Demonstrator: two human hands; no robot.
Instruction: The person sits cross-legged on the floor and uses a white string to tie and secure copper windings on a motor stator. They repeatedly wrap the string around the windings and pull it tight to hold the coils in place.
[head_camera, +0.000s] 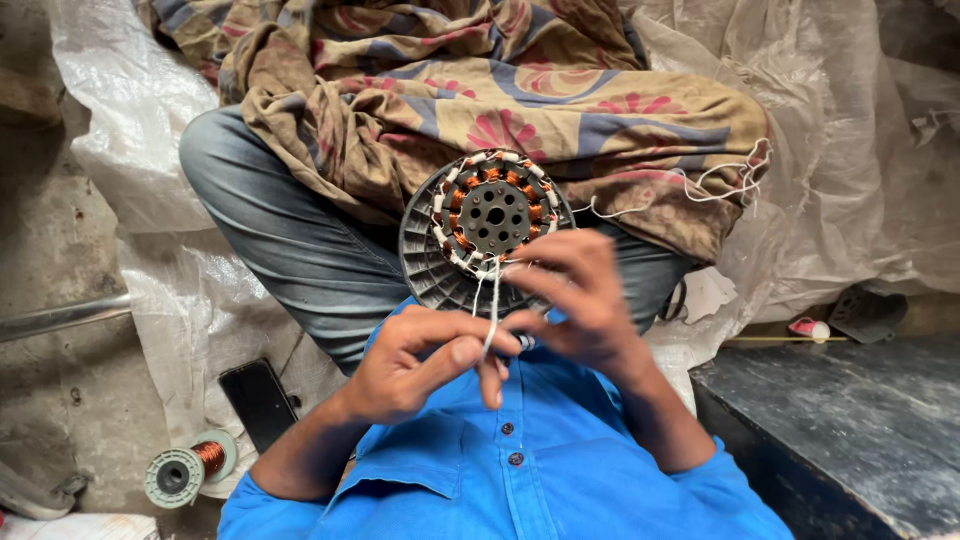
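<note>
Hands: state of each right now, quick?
Left hand: closed, fingers pinching the white thread from the motor stator.
Right hand: fingers curled on the same thread.

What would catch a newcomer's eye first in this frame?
Most striking is the round motor stator with copper windings, resting on the patterned cloth over the person's lap at centre. Just below it, the left hand and right hand pinch white thread running down from the stator. At lower left, a spool of copper wire lies beside a dark phone.

The right hand (575, 300) hides the stator's (487, 228) lower right rim and the string's (491, 310) end.
</note>
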